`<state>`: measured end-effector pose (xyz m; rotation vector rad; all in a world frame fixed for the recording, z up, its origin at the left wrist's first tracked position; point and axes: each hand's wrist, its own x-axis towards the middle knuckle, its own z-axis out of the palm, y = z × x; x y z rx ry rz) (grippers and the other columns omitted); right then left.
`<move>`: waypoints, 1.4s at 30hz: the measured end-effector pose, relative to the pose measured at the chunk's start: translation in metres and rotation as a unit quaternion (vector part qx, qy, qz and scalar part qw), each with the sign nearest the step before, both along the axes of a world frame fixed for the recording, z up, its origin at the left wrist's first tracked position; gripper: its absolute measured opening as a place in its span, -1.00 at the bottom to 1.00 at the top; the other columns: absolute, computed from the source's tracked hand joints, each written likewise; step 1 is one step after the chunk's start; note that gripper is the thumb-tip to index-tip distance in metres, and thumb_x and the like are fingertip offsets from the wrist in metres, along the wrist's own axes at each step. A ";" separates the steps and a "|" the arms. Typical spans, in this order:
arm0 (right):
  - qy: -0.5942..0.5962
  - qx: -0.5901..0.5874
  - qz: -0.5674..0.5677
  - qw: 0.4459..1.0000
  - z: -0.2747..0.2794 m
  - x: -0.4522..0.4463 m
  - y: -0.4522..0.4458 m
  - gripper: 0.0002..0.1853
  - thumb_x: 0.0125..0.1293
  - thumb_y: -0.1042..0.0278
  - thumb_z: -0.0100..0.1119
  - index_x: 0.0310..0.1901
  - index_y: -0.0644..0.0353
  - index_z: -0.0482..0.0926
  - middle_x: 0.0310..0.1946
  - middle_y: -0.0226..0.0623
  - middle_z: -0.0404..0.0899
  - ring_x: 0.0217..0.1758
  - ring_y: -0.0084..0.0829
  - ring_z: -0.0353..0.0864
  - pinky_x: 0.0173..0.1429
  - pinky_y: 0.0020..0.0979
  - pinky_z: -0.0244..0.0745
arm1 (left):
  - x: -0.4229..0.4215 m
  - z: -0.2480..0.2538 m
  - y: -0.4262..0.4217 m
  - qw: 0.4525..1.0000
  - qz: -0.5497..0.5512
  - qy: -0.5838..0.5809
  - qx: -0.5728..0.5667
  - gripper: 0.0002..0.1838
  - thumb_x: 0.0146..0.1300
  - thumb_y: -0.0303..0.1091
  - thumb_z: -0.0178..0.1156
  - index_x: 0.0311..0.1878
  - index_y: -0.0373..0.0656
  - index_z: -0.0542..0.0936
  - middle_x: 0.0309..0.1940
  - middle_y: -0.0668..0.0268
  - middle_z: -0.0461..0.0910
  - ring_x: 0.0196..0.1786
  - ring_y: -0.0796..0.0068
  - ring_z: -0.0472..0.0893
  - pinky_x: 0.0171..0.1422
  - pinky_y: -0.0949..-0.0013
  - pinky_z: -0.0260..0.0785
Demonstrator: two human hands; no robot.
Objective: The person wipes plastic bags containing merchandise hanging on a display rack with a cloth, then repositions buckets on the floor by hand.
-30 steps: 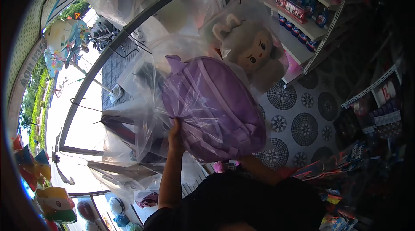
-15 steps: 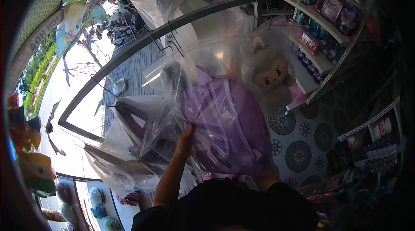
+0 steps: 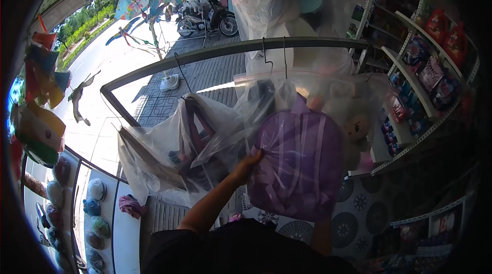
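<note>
A purple backpack point(image 3: 300, 161) inside a clear plastic bag is upright in front of me, below the metal rail point(image 3: 230, 48). My left hand point(image 3: 249, 164) is closed on the bag at the backpack's left edge. My right hand is hidden behind the lower part of the backpack; only the forearm shows under it. Other bags in clear plastic point(image 3: 197, 135) hang from wire hooks to the left. A plush toy point(image 3: 357, 128) in plastic hangs just behind the backpack's right side.
Shelves of packaged goods point(image 3: 415, 84) stand at the right. Caps point(image 3: 96, 189) line racks at the lower left. Colourful inflatables point(image 3: 43, 130) hang at the far left. Outside stands a motorbike point(image 3: 207, 20). Large plastic-wrapped items point(image 3: 292, 13) hang above the rail.
The view has turned, so the rail lies more level. The backpack appears farther right and more upright, overlapping the plush toy. My left hand keeps its grip on the bag.
</note>
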<state>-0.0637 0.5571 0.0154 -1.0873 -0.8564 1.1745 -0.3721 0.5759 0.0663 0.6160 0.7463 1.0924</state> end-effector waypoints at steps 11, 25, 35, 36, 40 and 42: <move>0.083 -0.125 0.074 0.986 -0.063 -0.003 -0.028 -0.56 0.35 0.17 0.08 0.15 0.27 0.43 -0.01 -0.11 0.54 0.04 -0.29 0.54 0.08 -0.29 0.47 | 0.019 0.013 -0.009 0.996 0.073 0.006 -0.042 -0.49 0.35 0.05 0.05 0.06 -0.25 0.51 -0.08 0.22 0.60 -0.05 0.33 0.61 0.14 0.26 0.42; 0.133 -0.094 0.042 0.986 -0.052 0.027 0.001 -0.56 0.36 0.16 0.08 0.14 0.30 0.43 -0.03 -0.09 0.54 0.04 -0.27 0.53 0.08 -0.29 0.45 | 0.000 -0.006 -0.003 0.998 0.059 0.029 -0.002 -0.50 0.40 0.03 -0.01 0.05 -0.26 0.52 -0.07 0.22 0.60 -0.04 0.31 0.61 0.17 0.23 0.42; -0.219 0.181 -0.168 0.944 0.110 0.013 0.070 -0.55 0.34 0.18 0.15 0.10 0.38 0.44 -0.09 -0.10 0.55 0.03 -0.26 0.52 0.06 -0.32 0.40 | -0.001 -0.046 0.014 0.983 0.096 0.155 0.009 -0.47 0.33 0.10 0.09 -0.09 -0.27 0.59 -0.30 0.25 0.62 -0.24 0.44 0.62 -0.14 0.39 0.48; -0.273 0.187 -0.117 0.936 0.096 -0.010 0.079 -0.58 0.32 0.21 0.18 0.04 0.40 0.47 -0.08 -0.08 0.54 0.03 -0.23 0.52 0.09 -0.29 0.37 | 0.001 -0.056 0.018 0.974 0.104 0.202 -0.008 -0.47 0.31 0.10 0.11 -0.10 -0.29 0.59 -0.31 0.25 0.61 -0.25 0.46 0.61 -0.17 0.41 0.46; -0.501 0.355 -0.090 0.784 0.062 -0.117 0.039 -0.64 0.22 0.34 0.17 0.04 0.29 0.54 0.00 -0.04 0.49 0.13 0.02 0.42 0.19 -0.13 0.29 | 0.021 -0.033 0.008 0.948 0.190 0.217 0.136 -0.52 0.29 0.06 0.14 -0.14 -0.26 0.58 -0.40 0.33 0.58 -0.39 0.59 0.54 -0.36 0.45 0.38; -0.453 0.430 0.027 0.781 0.061 -0.143 0.003 -0.65 0.25 0.34 0.13 0.04 0.26 0.55 -0.01 -0.05 0.48 0.10 0.02 0.43 0.16 -0.11 0.31 | 0.009 -0.055 0.010 0.905 0.220 0.285 0.224 -0.57 0.30 0.00 0.14 -0.10 -0.23 0.56 -0.39 0.34 0.57 -0.38 0.60 0.53 -0.35 0.46 0.37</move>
